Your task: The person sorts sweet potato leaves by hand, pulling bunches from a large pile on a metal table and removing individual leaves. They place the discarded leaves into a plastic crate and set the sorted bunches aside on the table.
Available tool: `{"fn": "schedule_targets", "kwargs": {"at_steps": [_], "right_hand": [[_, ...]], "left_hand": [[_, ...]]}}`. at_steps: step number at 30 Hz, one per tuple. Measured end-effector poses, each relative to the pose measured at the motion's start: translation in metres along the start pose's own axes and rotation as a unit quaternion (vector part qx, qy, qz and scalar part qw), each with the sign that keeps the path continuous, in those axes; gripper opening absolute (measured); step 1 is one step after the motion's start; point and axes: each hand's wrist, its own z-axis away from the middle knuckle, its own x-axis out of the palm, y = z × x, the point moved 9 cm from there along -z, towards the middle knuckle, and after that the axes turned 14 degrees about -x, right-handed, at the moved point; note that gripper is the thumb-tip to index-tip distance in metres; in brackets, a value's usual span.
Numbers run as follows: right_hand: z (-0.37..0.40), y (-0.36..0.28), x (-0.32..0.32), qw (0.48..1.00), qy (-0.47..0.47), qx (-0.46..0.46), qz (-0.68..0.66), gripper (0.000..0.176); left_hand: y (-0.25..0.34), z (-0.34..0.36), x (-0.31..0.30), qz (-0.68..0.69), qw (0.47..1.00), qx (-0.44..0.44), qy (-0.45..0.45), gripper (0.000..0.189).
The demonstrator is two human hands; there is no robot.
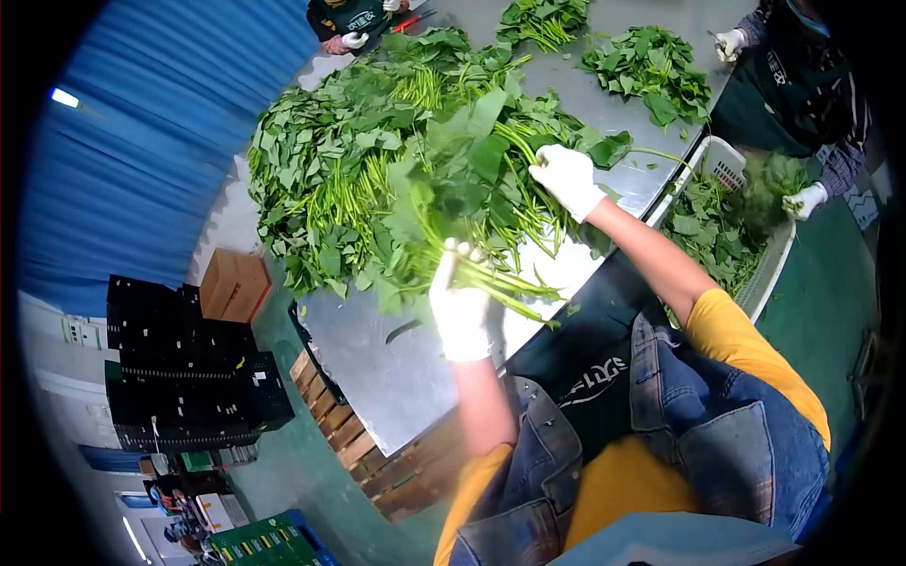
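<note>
My left hand (461, 311), in a white glove, is closed around a bunch of leafy green stems (514, 288); the cut ends point right and the leaves are smeared by motion. Farther up, my right hand (568, 179), also gloved in white, is closed with its fingertips on a few leafy stems (514, 141) at the side of the heap. A large heap of leafy greens (321, 174) covers much of the metal table (377, 377) in front of both hands. The stems inside my right fingers are partly hidden.
Smaller piles of greens (651, 71) lie at the table's far side. A white crate (779, 255) of greens stands at the right beside a co-worker (783, 94); another co-worker (354, 19) is at the far end. Black crates (179, 377) and a cardboard box (234, 286) stand left.
</note>
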Motion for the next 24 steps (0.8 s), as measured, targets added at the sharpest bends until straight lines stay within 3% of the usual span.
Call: {"fn": "schedule_targets", "kwargs": {"at_steps": [4,5,6,8,10,12,14,16,17,20,22,24], "right_hand": [[0.012,-0.032,-0.053,0.959,0.146,0.015,-0.241,0.027],[0.016,-0.043,-0.062,0.936,0.167,0.01,-0.31,0.021],[0.018,-0.045,-0.06,0.935,0.169,0.007,-0.311,0.021],[0.024,-0.05,-0.072,0.904,0.276,-0.082,-0.316,0.032],[0.02,-0.052,-0.045,0.889,0.141,-0.02,-0.435,0.029],[0.024,-0.05,-0.007,0.895,-0.01,0.013,-0.446,0.025],[0.034,-0.057,-0.007,0.908,0.021,0.004,-0.417,0.026],[0.041,-0.068,-0.012,0.921,0.049,-0.043,-0.385,0.026],[0.047,-0.074,-0.012,0.923,0.053,-0.052,-0.377,0.025],[0.059,-0.1,-0.029,0.939,0.058,-0.13,-0.313,0.022],[0.064,-0.108,-0.026,0.948,0.048,-0.217,-0.228,0.024],[0.066,-0.106,-0.024,0.952,0.033,-0.241,-0.188,0.027]], "left_hand": [[-0.012,-0.008,-0.029,0.001,0.994,-0.02,0.105,0.022],[-0.011,-0.005,-0.022,0.019,0.994,0.018,0.107,0.023],[-0.011,-0.009,-0.025,0.019,0.994,0.019,0.104,0.023],[0.002,-0.01,-0.036,-0.024,0.985,0.081,0.153,0.024],[0.007,-0.007,-0.041,-0.033,0.981,0.096,0.164,0.025],[0.013,0.003,-0.044,-0.057,0.972,0.119,0.193,0.025],[0.018,0.001,-0.046,-0.071,0.972,0.135,0.18,0.026],[0.029,0.007,-0.029,-0.269,0.929,0.206,0.146,0.03],[0.023,-0.006,-0.046,-0.129,0.97,0.12,0.165,0.038],[0.017,-0.013,-0.025,-0.142,0.971,0.109,0.157,0.043],[0.014,-0.018,-0.017,-0.195,0.962,0.119,0.152,0.031],[0.014,-0.014,-0.009,-0.349,0.901,0.112,0.231,0.023]]}}
